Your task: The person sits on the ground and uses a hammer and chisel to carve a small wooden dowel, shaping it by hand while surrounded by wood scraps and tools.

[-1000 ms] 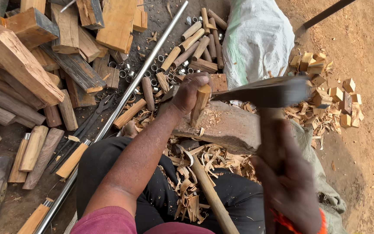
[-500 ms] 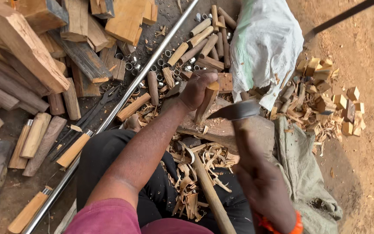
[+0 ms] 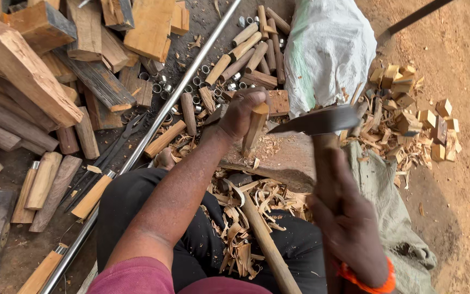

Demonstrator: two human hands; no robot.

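Note:
My left hand grips a short pale wooden peg and holds it upright on a worn wooden chopping block. My right hand is shut on the wooden handle of an adze. Its flat metal blade hangs just to the right of the peg, pointing at it. Shavings lie heaped on my lap and around the block.
Rough timber offcuts fill the left. A long metal pipe runs diagonally. Turned handles and metal ferrules lie beyond the block, next to a white sack. Small wood blocks sit at right. Another wooden handle rests across my lap.
The adze rose, dropped toward the peg, then drew back slightly to its right. My left hand kept the peg upright on the block.

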